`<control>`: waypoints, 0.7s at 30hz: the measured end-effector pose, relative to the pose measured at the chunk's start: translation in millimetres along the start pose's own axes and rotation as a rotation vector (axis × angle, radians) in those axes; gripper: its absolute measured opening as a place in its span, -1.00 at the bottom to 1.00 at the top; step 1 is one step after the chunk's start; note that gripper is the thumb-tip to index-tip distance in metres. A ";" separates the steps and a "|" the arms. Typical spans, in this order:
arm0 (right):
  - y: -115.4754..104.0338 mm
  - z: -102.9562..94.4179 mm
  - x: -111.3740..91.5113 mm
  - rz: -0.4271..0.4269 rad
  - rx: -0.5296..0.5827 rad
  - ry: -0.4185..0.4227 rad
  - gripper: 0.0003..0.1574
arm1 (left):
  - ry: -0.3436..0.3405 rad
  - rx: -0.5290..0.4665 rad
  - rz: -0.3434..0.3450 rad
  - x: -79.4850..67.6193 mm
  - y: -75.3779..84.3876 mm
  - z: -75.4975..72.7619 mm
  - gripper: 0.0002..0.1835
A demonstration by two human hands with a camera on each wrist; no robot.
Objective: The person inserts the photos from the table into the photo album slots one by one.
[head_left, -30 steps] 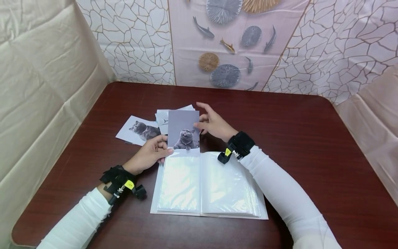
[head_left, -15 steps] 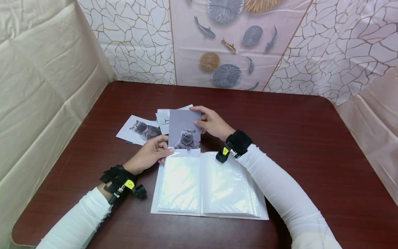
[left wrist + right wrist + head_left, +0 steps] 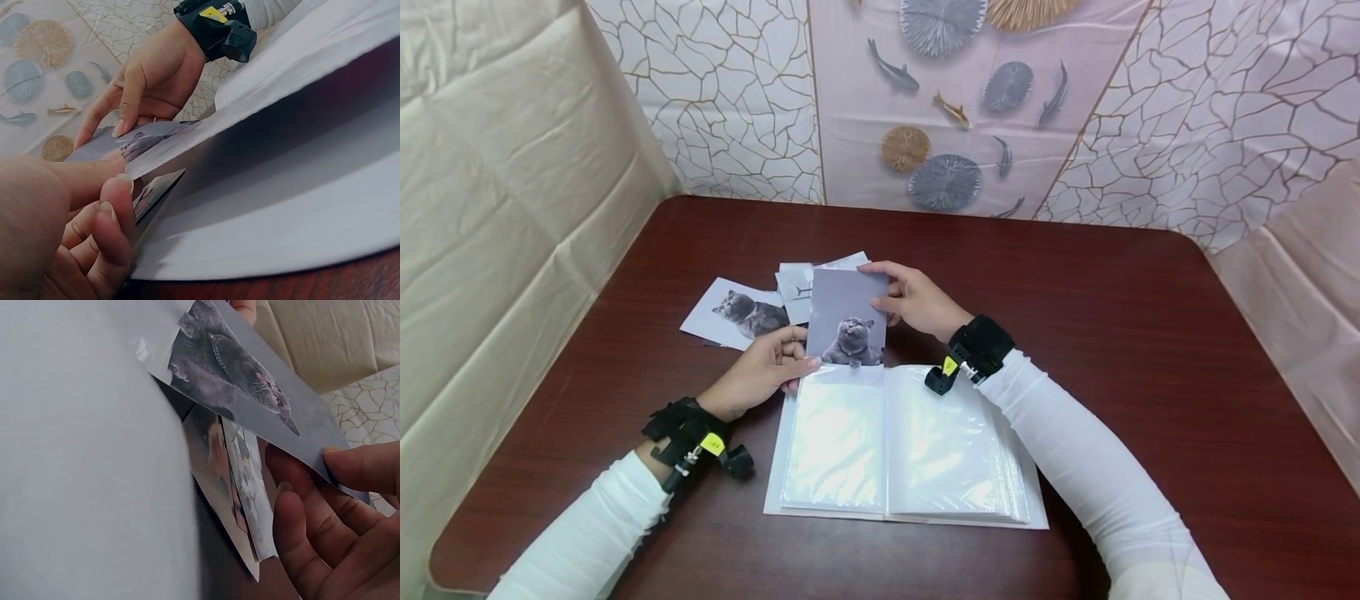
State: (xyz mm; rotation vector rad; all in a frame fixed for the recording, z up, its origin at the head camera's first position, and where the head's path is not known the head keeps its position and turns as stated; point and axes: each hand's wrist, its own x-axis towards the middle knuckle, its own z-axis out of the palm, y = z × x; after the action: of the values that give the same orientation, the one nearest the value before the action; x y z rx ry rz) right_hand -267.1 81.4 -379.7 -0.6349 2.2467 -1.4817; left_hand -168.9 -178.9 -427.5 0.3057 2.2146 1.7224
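My right hand [image 3: 917, 302] pinches the far corner of a glossy cat photo [image 3: 847, 318], thumb on top and fingers curled beneath its edge. My left hand [image 3: 758, 372] holds the near left corner of the same photo, fingertips curled around the mouth of a clear sleeve. The photo stands just beyond that grip, its lower edge tucked into the top of the album's left page; most of the print still shows above the sleeve.

Below both grips lies the open photo album [image 3: 902, 450], flat on the tabletop [image 3: 1150, 350], its pages made of shiny, slightly wrinkled transparent plastic with white backing. Just behind the held photo, under my right fingers, a small loose stack of prints [image 3: 796, 283] lies fanned on the wood. To the left of my left grip, another cat photo [image 3: 733, 312] rests flat, a rectangle with a pale background.

The tabletop is dark reddish wood with rounded corners and a smooth sheen. Black wrist straps with yellow tags sit on both my wrists, over white sleeves. Nothing lies between my hands and the sleeve opening except the photo itself.
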 end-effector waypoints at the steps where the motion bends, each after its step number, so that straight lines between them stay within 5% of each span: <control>1: 0.2 -0.1 -0.4 -0.002 -0.001 -0.003 -0.34 | -0.001 0.000 -0.001 0.0 0.2 -0.1 -0.34; 21: 4.2 -1.1 -6.9 -0.009 -0.012 -0.090 -0.35 | -0.004 -0.002 0.000 -1.8 1.0 0.2 -0.29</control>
State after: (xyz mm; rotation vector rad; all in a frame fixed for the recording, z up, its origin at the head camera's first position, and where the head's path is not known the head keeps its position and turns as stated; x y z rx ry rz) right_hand -262.6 87.6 -382.7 -0.7026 2.1888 -1.4154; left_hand -167.2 -179.2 -426.3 0.3088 2.2095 1.7225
